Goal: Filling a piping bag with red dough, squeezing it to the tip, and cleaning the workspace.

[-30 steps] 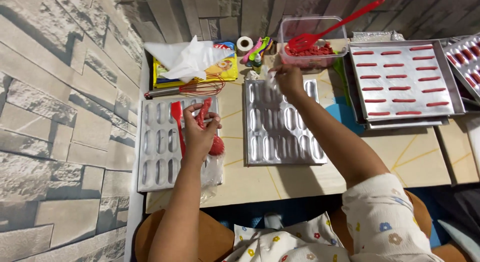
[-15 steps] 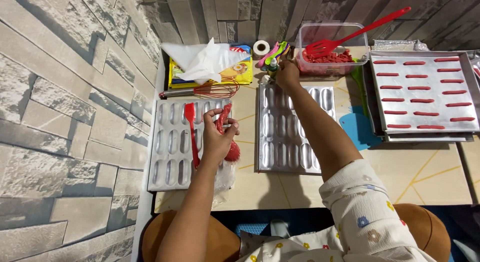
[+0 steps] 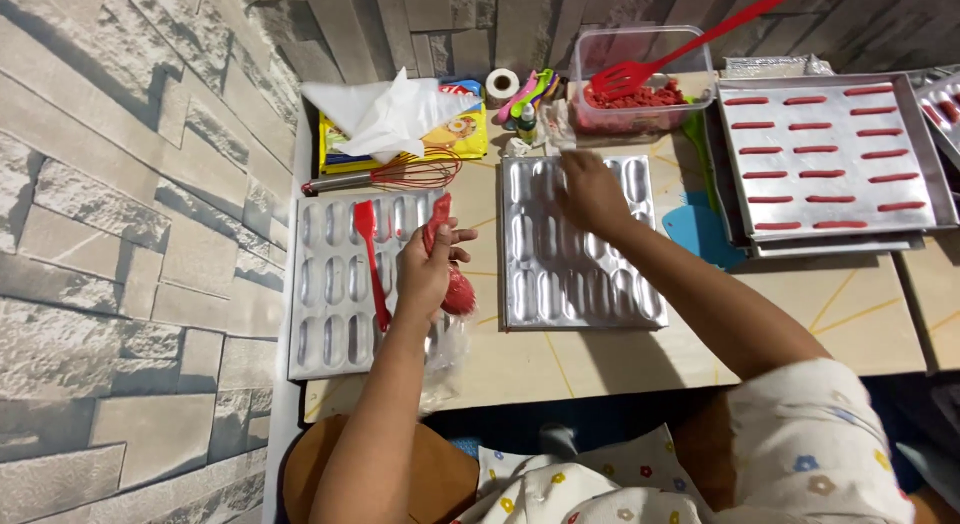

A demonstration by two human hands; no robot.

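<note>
Piping bag (image 3: 447, 274), red-filled and clear, sits gripped in left hand (image 3: 425, 274) fingers; right hand (image 3: 590, 189) fingers seemingly flat on silver mould tray (image 3: 580, 274).

Left hand (image 3: 428, 269) raised with fingers closed in a grip, right hand (image 3: 590, 192) stretched forward, palm down, arm extended

A home baking corner: metal moulds (image 3: 580, 244), whisk (image 3: 400, 174), batter tub (image 3: 640, 74) on a wooden table (image 3: 700, 354).

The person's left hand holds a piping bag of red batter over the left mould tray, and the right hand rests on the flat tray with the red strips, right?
Not quite. In the head view the right hand rests on the middle mould tray, not the flat tray of red strips. The left hand does hold the piping bag.
</note>
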